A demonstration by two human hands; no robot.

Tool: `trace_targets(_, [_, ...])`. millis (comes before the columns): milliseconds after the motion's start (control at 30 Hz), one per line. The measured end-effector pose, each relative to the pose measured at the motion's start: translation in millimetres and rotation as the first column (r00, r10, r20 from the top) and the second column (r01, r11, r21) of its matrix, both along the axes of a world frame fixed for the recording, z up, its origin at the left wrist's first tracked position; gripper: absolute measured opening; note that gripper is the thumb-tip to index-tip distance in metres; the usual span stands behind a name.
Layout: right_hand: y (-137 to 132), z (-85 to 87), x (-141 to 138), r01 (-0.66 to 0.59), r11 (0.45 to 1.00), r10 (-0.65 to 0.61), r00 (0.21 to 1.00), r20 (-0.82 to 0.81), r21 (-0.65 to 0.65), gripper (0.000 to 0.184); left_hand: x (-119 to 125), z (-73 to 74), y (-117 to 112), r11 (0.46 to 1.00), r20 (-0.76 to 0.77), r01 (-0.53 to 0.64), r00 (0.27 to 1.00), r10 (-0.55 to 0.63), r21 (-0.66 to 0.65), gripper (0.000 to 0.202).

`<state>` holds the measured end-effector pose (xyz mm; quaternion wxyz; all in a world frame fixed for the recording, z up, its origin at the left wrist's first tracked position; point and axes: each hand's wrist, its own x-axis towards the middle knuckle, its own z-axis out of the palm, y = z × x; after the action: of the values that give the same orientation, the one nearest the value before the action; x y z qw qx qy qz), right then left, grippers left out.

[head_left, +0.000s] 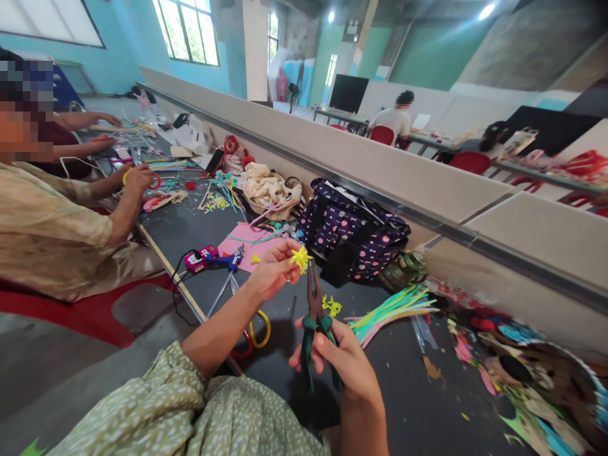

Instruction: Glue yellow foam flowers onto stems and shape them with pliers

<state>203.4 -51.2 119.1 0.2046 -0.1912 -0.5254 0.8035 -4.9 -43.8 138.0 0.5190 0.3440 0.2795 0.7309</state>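
Cluttered counter (396, 386); left hand (275, 271) pinches yellow flower (299, 257), right hand (350, 356) grips pliers (314, 296), tips just beside it. Slip could crush flower or nip left hand.

No legible text, brand, number or sign anywhere. Left of the navy patterned bag (358, 225), pale marks on a pink box (201, 258), too small to read. On the bag itself, small pale motifs among the dots, impossible to make out as words. Right of the bag, reddish marks on clear plastic (449, 291), too blurred to read.
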Motion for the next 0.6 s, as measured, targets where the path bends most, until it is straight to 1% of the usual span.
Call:
trace_targets(67, [-0.2, -0.7, 0.6, -0.015, 0.998, 0.015, 1.0, -0.014, -0.059, 0.051, 0.5, 1.3, -0.7, 1.0, -0.007, 0.01, 1.0, -0.01, 0.0, 0.034])
trace_targets(267, [-1.4, -2.0, 1.3, -0.054, 0.989, 0.045, 0.996, -0.073, -0.138, 0.045, -0.5, 1.3, -2.0, 1.0, -0.039, 0.019, 0.999, -0.018, 0.009, 0.034])
trace_targets(433, [-1.5, -2.1, 1.0, -0.059, 0.988, 0.046, 0.995, -0.094, -0.141, 0.042, -2.1, 1.6, -3.3, 1.0, -0.051, 0.029, 0.998, -0.028, 0.013, 0.032])
trace_targets(600, [-2.4, -1.8, 2.1, -0.063, 0.988, 0.05, 0.995, -0.087, -0.143, 0.041, -1.4, 4.9, -5.7, 1.0, -0.061, 0.004, 0.998, -0.003, 0.003, 0.032])
